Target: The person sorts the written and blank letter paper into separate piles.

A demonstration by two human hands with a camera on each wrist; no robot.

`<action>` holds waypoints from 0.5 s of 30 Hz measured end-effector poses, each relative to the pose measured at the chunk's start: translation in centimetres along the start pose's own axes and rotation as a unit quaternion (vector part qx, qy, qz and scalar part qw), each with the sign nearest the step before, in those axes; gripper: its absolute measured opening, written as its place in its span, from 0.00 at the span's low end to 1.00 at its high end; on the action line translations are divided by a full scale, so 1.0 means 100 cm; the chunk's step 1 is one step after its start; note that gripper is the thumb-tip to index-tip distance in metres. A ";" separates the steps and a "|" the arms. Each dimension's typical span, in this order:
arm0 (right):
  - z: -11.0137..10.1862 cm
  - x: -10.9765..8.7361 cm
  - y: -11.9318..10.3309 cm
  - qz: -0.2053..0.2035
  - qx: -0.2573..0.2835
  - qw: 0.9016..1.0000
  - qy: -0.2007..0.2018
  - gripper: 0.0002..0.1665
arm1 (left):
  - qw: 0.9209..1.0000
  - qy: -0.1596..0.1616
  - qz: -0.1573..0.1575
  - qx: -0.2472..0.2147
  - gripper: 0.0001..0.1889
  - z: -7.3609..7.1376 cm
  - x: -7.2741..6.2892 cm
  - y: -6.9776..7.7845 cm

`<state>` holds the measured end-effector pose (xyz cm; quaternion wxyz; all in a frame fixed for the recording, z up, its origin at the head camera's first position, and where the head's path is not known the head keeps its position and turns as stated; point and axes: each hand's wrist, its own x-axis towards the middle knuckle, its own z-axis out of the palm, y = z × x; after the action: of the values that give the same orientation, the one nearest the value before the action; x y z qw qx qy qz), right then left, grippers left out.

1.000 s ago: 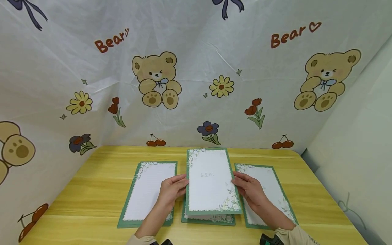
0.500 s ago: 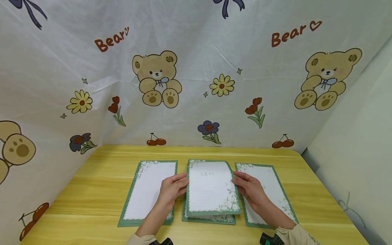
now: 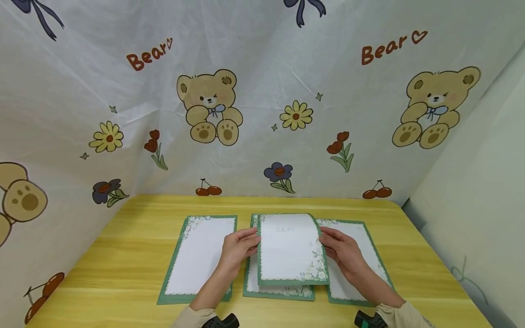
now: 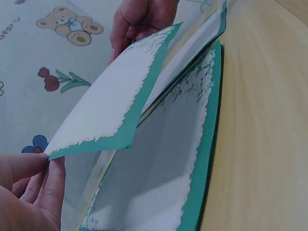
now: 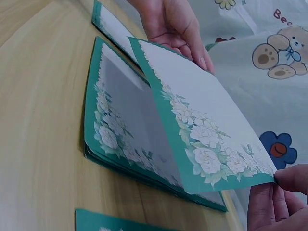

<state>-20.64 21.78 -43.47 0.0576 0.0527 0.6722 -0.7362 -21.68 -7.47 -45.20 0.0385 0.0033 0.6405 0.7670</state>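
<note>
Two hands share one green-bordered sheet, which has just slid toward the worktop's right edge, baring a strip of the centre stack along its left side. For the work in hand, this suggests a sheet being carried rather than settled, since it is out of line with the stack below.

Half a second ago it sat squarer over that stack; a full second ago its top reached closer to the worktop's far edge. The top right corner bends back now, as it did half a second ago, and both hands have shifted right with it.

The left hand pinches the left long side between thumb and fingers, the right hand the opposite side. The near edge hangs above the stack (the handwriting is too faint to read). The left stack lies toward the worktop's left edge, the right-hand paper toward its right.
</note>
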 end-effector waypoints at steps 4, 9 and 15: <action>-0.016 -0.003 -0.005 -0.009 -0.009 1.000 0.017 0.31 | 1.000 -0.019 0.005 -0.004 0.20 0.017 0.009 -0.001; -0.044 -0.009 -0.010 -0.030 -0.020 0.999 0.032 0.29 | 0.999 -0.030 -0.007 -0.025 0.18 0.045 0.019 -0.003; -0.086 -0.023 -0.017 -0.048 -0.018 0.998 0.044 0.15 | 0.997 -0.057 -0.010 -0.043 0.18 0.089 0.027 -0.007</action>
<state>-18.67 30.48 -42.23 -0.0070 0.0516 0.6889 -0.7230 -23.88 1.55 -44.43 0.0828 0.0393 0.6035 0.7921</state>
